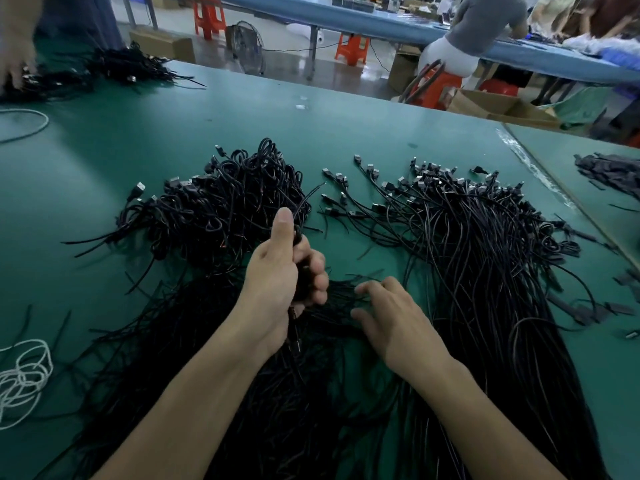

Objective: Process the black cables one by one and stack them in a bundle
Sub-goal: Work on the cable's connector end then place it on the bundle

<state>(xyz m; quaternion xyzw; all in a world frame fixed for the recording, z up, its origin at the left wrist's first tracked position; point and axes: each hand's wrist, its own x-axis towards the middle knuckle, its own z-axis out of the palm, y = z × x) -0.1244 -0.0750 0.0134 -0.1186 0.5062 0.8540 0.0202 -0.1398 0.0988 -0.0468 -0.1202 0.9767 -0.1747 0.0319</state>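
Left hand (275,282) is gripping cable bundle (300,277); right hand (394,323), at its four o'clock, is resting slack-fingered on loose cables (308,386)

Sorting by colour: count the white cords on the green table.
2. A looped white cord lies far left; a coiled white cord lies near left. Others may hide under the black cables.

One wide-angle head camera looks forward and down, close over the black cables (485,271) on the green table (104,168)

Left hand (273,282) around black cables (302,276)
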